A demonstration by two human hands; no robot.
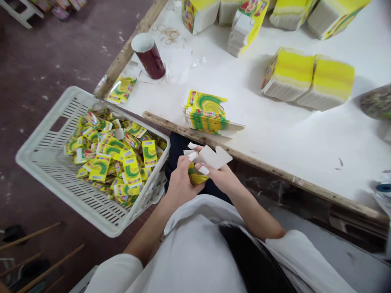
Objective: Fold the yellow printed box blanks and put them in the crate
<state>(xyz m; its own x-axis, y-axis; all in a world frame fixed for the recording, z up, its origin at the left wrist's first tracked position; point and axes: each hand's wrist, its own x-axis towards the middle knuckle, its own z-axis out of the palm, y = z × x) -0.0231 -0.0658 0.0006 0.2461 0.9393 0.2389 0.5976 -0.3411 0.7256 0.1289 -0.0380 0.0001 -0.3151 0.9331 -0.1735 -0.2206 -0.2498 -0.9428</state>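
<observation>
One thin, white-flapped card carton (211,157) within left hand's (182,177) and right hand's (223,177) grasp

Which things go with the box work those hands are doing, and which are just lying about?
Seem part of it:
carton in the left hand and right hand
nearby pile of cartons
stacks of yellow cartons
white crate
little yellow boxes inside it

Probably just lying about:
dark red mug
loose rubber bands
wooden sticks

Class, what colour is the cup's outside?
The cup is dark maroon outside, showing best in the head view.
</observation>
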